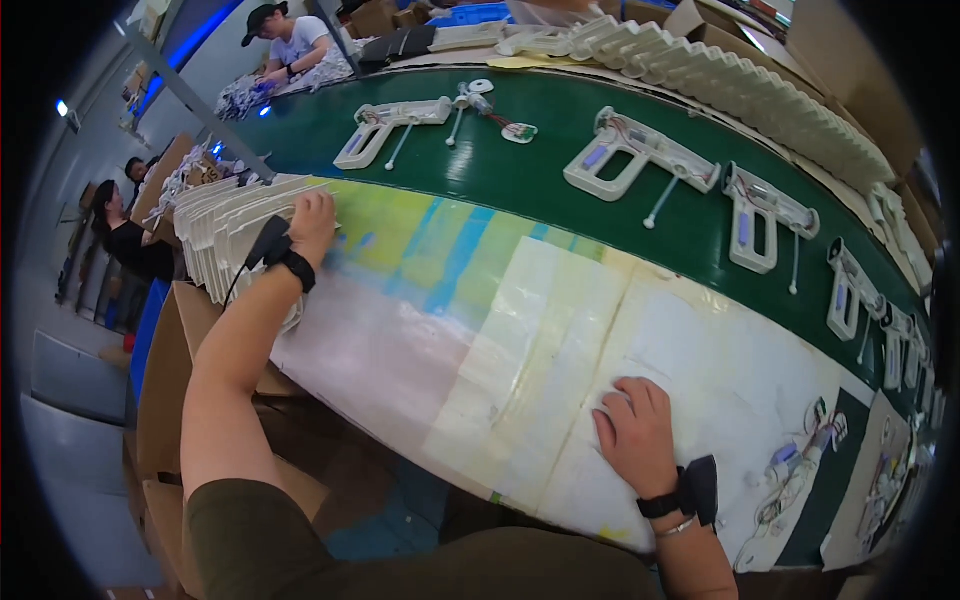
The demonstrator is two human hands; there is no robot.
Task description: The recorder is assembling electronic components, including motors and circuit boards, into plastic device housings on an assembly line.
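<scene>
My left hand (pixel 313 226) is at the far left, its fingers curled over the edge of a row of nested white plastic gun-shaped shells (pixel 212 238). It grips one of them, though the fingertips are partly hidden. My right hand (pixel 638 432) lies on the pale covered work board (pixel 520 370) with fingers a little apart and nothing in them. To its right sits a bundle of wired parts (pixel 790 465) with a purple battery-like cylinder.
Beyond the board runs a green belt (pixel 500 178) bearing several half shells (pixel 640 155) with wires and white rods. Stacked white shells (pixel 730 85) line its far side. An open cardboard box (pixel 165 400) stands at lower left. A person (pixel 295 45) works at the back left.
</scene>
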